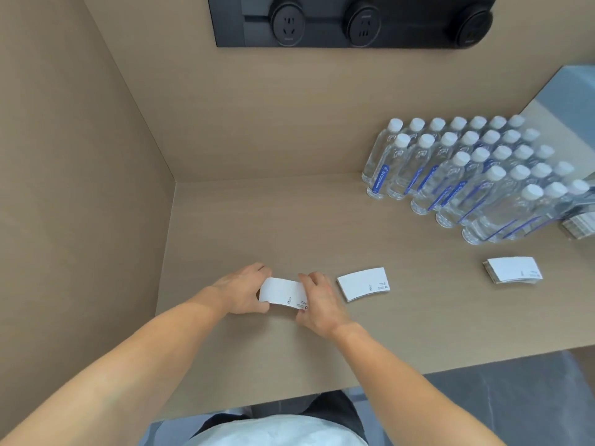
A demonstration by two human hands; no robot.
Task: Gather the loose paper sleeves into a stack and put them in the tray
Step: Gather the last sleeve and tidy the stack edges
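A small stack of white paper sleeves (281, 292) sits on the beige counter (257, 226) between my two hands. My left hand (240, 291) grips its left end and my right hand (317, 304) grips its right end. To the right lies a second stack of sleeves (363, 284), flat and untouched. A third, thicker stack (513, 269) lies further right. At the right edge, behind the bottles, more sleeves show in what may be a tray (579, 222); most of it is hidden.
Several rows of clear water bottles (467, 175) with white caps stand at the back right. A beige wall closes the left side and the back. A black socket panel (351, 20) sits on the back wall. The counter's front edge runs below my forearms.
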